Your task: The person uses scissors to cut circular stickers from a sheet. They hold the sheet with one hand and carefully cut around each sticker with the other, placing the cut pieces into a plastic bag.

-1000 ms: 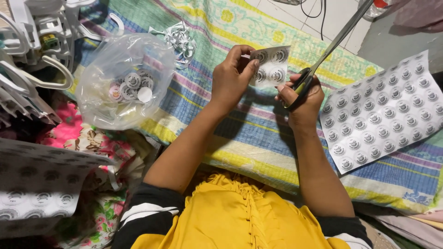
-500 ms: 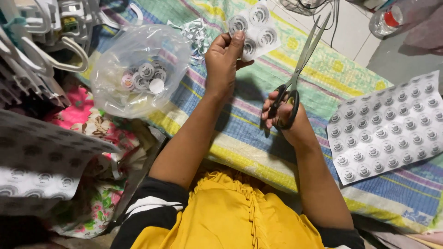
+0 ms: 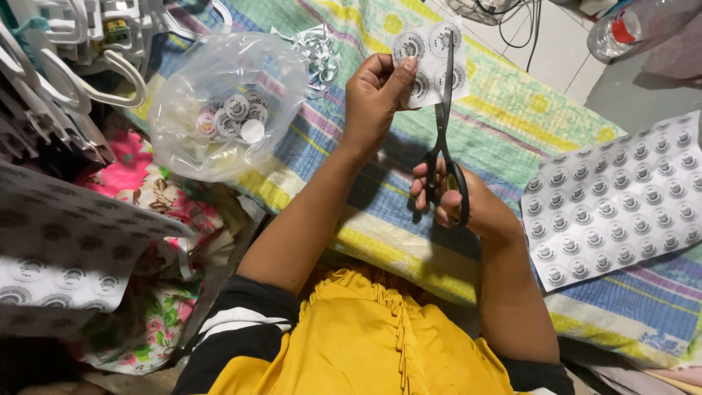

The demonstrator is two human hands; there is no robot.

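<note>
In the head view, much is cut off or hidden: the large sheet of round stickers (image 3: 621,201) at the right runs out of the frame, a second printed sheet (image 3: 66,249) at the left is cropped by the edge, and the bottle (image 3: 621,29) at the top right is seen only in part. The print on the stickers cannot be made out, and the round pieces inside the clear plastic bag (image 3: 227,102) are blurred by its wrinkled film. The right palm is hidden behind the scissor handles. Open room is found on the striped quilt (image 3: 512,124) between the raised hands and the large sheet; the left side is crowded by white hangers (image 3: 80,58) and flowered cloth (image 3: 146,190), while bare tiled floor (image 3: 556,44) is seen beyond the quilt's far edge. The left hand (image 3: 373,99) is raised, closed with thumb and fingers pinched on a small piece of sticker sheet (image 3: 431,62) held upright above the quilt. The right hand (image 3: 457,201) is closed through the loops of black scissors (image 3: 442,139), whose blades point upward and meet the lower edge of the small piece. Both forearms are extended forward from a yellow garment (image 3: 365,344).
</note>
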